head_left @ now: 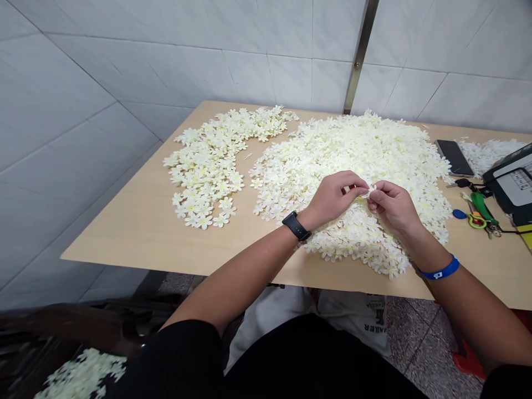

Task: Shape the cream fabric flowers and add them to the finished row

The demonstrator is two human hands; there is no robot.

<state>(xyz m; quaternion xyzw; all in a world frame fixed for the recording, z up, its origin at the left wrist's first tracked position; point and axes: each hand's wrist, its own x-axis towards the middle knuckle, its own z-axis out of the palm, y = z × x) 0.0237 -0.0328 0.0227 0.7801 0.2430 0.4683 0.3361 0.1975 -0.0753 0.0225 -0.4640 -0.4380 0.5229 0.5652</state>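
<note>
Over a large pile of white artificial flowers (357,149), my two hands meet with their fingertips close together. My left hand (332,195), with a black watch at the wrist, pinches one side of a small white artificial flower (371,190). From the other side, my right hand (393,205), a blue band below it, pinches the same piece between thumb and finger. Its petals are partly hidden by the fingertips. A second, curved pile of cream flowers (211,160) lies to the left on the tan table (137,238).
At the right are a phone (454,157), keys with a green key holder (480,206), a dark box (513,180) and a heap of small white pieces (490,152). A tiled wall (266,77) borders the table's back. More flowers (85,374) lie low at the left.
</note>
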